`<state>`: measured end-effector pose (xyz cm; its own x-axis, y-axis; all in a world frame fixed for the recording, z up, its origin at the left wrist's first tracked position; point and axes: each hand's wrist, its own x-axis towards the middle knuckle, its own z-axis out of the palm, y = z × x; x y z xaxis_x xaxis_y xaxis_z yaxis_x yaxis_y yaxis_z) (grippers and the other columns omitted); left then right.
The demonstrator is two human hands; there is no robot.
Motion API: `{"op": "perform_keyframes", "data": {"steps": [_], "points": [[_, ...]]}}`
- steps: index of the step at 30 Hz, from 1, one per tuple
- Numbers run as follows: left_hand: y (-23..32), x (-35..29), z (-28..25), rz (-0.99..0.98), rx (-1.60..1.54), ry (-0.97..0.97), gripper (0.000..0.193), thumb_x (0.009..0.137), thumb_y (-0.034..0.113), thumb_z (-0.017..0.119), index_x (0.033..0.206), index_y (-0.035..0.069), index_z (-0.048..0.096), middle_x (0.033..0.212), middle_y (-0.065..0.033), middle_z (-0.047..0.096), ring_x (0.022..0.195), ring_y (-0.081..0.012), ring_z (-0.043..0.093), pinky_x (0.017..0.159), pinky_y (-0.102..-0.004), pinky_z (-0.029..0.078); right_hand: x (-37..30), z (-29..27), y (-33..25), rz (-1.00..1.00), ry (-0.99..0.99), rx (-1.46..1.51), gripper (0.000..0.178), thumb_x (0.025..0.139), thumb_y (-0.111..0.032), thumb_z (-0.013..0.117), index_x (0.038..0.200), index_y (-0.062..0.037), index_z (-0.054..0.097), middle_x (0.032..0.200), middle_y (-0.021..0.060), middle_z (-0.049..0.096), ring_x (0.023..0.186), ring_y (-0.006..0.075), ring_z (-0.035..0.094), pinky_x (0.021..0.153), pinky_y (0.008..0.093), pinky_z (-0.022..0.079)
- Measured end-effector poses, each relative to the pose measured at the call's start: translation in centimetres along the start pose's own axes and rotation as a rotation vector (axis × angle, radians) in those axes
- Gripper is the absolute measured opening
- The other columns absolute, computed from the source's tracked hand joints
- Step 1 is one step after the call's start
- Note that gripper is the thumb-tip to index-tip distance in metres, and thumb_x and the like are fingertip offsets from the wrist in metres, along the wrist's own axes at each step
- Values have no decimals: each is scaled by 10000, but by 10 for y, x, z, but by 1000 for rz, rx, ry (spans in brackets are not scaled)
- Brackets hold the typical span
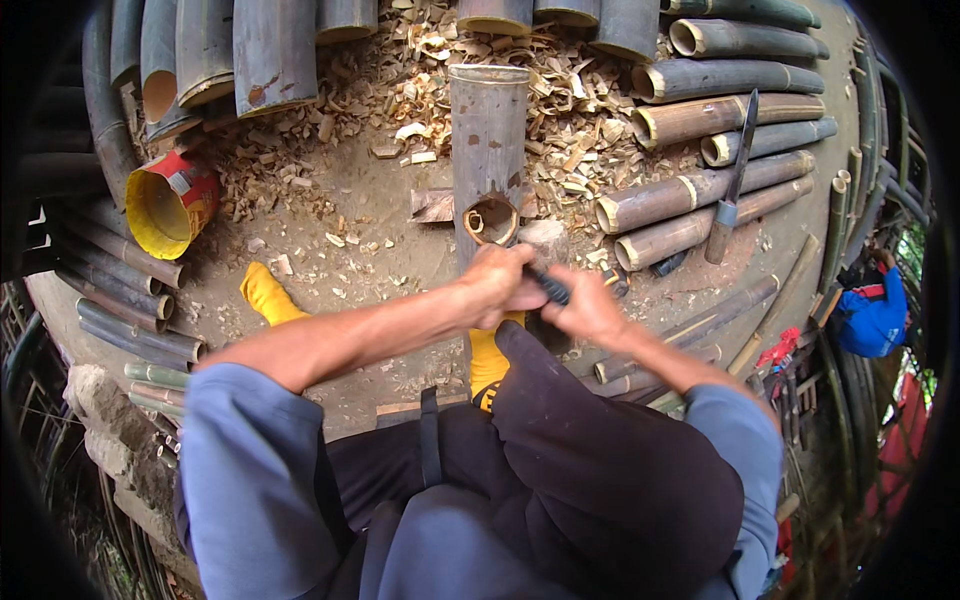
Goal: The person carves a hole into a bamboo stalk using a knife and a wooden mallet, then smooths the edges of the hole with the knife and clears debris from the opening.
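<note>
A thick bamboo tube (488,130) lies lengthwise in front of me, with an opening cut in its upper wall that has pale, rough edges. Just at the near side of that opening, my left hand (497,283) is closed round the front of a black-handled tool (550,287). My right hand (588,308) grips the handle from the right. Its blade is hidden by my fingers and the tube, so the kind of tool does not show. Both hands are slightly blurred. My foot in a yellow sock (488,362) rests at the tube's near end, below my hands.
Wood shavings (400,85) cover the ground ahead. Cut bamboo tubes (740,80) lie at right, others (275,50) at far left. A large knife (738,180) rests across tubes at right. A red and yellow container (172,205) lies left. A person in blue (870,312) is at far right.
</note>
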<state>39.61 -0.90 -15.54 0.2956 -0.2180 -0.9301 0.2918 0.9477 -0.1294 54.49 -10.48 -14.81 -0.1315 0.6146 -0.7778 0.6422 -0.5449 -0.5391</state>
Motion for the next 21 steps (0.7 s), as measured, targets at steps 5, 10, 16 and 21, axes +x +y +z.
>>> {"op": "perform_keyframes", "data": {"steps": [5,10,16,21], "points": [[-2,7,-26,71,224,31,252,895,189,459,861,-28,583,853,-185,624,751,-239,652,641,-325,592,-9,36,-43,47,-33,92,388,744,-162,608,1019,74,469,729,253,634,634,367,649,578,436,527],[-49,21,24,349,-819,-487,290,920,188,514,1110,-31,533,1184,-178,546,1120,-261,540,1022,-387,422,6,-83,-34,-389,-117,-880,310,744,-131,607,1002,4,498,708,178,636,649,313,659,548,402,525],[-46,16,26,383,-782,-396,316,935,152,475,1172,-58,483,1179,-196,541,1126,-263,540,993,-368,451,22,-93,-26,-394,-236,-799,286,697,-96,603,950,-45,480,683,161,619,623,353,630,526,441,494],[-26,5,-6,122,-265,-131,265,917,112,449,1034,-105,546,994,-236,622,960,-290,639,880,-342,542,4,-25,-18,53,-268,-115,359,713,-62,603,1054,11,516,744,239,638,681,394,644,633,446,548]]}}
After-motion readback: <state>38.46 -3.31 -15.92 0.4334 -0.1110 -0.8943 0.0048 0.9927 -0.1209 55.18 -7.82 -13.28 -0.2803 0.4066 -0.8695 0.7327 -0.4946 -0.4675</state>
